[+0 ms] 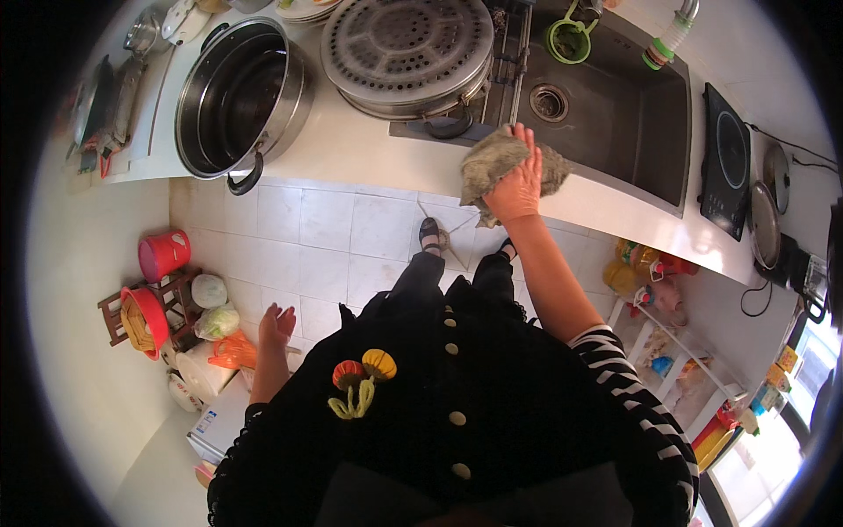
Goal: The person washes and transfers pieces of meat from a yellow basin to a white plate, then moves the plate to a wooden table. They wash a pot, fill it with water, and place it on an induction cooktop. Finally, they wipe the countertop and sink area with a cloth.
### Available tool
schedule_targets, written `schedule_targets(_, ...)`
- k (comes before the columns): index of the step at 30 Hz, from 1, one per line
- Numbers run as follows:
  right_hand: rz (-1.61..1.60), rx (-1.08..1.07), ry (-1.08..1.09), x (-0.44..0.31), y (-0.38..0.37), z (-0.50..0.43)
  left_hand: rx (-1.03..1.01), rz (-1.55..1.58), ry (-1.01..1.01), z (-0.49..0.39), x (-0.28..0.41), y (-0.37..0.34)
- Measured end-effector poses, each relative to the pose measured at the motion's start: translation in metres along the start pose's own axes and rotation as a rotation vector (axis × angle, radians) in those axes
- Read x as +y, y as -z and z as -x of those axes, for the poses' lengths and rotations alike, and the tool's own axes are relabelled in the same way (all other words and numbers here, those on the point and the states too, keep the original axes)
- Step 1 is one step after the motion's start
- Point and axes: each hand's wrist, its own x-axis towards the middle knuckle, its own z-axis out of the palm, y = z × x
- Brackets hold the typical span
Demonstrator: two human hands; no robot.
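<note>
My right hand (517,181) lies with its palm down on a grey-green cloth (490,165), which rests on the front edge of the white countertop (408,148) just before the sink. Its fingers point towards the sink and look nearly straight; how firmly they grip the cloth is hidden. My left hand (276,324) hangs at my side above the floor, holding nothing, with its fingers a little bent and apart. Just behind the cloth is the corner of the steel sink (593,148). A large pot with a perforated steamer tray (408,46) on top stands left of the cloth.
A deep steel pot (234,99) without a lid stands near the counter's front edge, its black handle jutting out. A green strainer (570,41) hangs in the sink. Right of the sink lies a black induction cooktop (726,161). A red bucket (163,255) stands by the left wall.
</note>
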Motion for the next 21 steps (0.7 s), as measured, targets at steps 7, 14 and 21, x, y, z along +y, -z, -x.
schedule_targets(7, -0.066, 0.004, 0.176, -0.037, -0.011, -0.006, 0.059, -0.16, 0.024, 0.02, -0.026, -0.006)
schedule_targets(14, -0.067, -0.078, 0.359, -0.001, 0.0, 0.041, -0.191, -0.404, -0.284, 0.074, -0.028, -0.128)
schedule_targets(21, -0.042, 0.145, -0.146, 0.189, 0.039, 0.09, -0.586, -0.749, -0.69, 0.176, -0.032, -0.308)
